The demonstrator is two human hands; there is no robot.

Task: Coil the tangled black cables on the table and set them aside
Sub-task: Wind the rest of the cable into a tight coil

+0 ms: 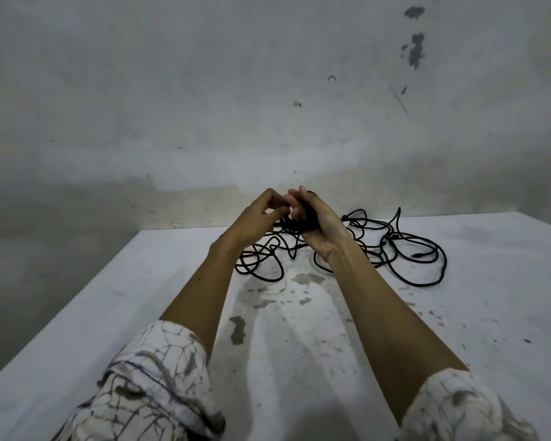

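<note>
A tangle of thin black cables (pixel 404 249) lies spread over the far middle of the white table (pixel 490 313). Above it my right hand (pixel 318 224), palm turned toward me, grips a small bundle of wound black cable (pixel 303 222). My left hand (pixel 261 218) is right beside it, fingers bent and touching the bundle's strands; the pinch itself is hard to make out. More loose loops (pixel 261 262) trail down from the bundle to the table under my left wrist.
The table top is stained and scuffed, with dark patches (pixel 237 329) in the middle. Its left edge (pixel 77 300) runs diagonally and its far edge meets a dirty grey wall (pixel 268 106). My rolled patterned sleeves fill the bottom corners.
</note>
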